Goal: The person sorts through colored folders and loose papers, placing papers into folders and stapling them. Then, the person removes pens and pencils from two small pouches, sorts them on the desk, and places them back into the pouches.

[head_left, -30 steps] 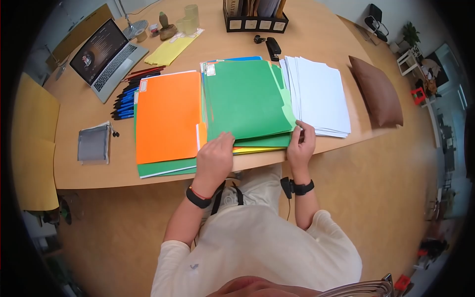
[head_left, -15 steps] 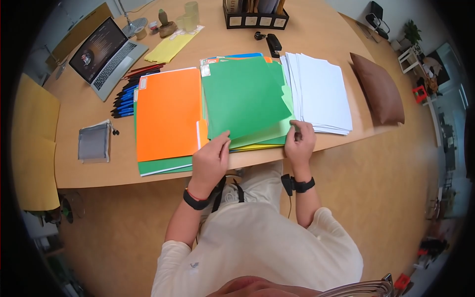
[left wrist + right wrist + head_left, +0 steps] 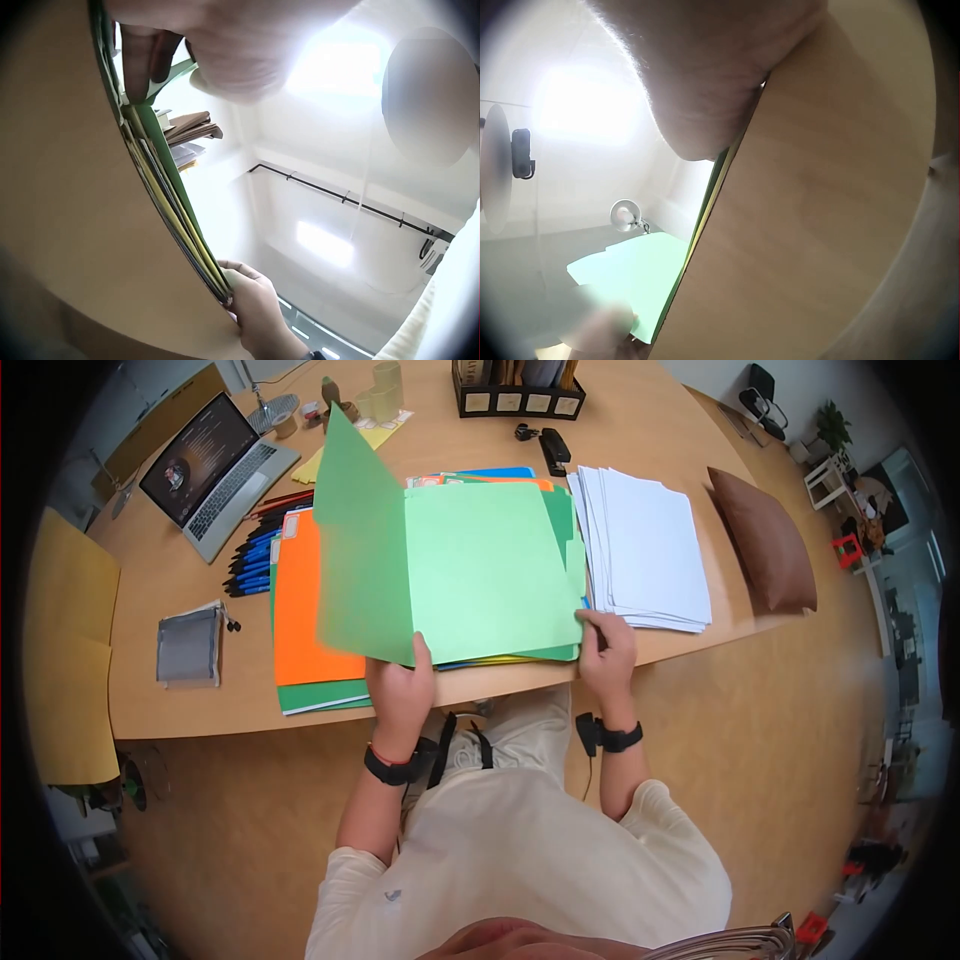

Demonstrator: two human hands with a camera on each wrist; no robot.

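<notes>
A green folder lies spread on a stack of coloured folders, its pale inner side facing up. Its front cover stands raised on the left, leaning over an orange folder. At the lower end of the fold my left hand holds the cover, thumb on the inner side and fingers mostly hidden behind it. In the left wrist view, a strip of green shows between those fingers and the thumb. My right hand grips the folder's lower right corner, fingers curled at the stack's edge.
White paper is piled right of the folders, with a brown cushion beyond. A stapler and a black file holder stand behind. To the left are pens, a laptop and a grey pouch.
The green folder's cover has swung up and left, exposing its light green inside. My left hand has moved left with it; the right hand stays at the lower right corner.
</notes>
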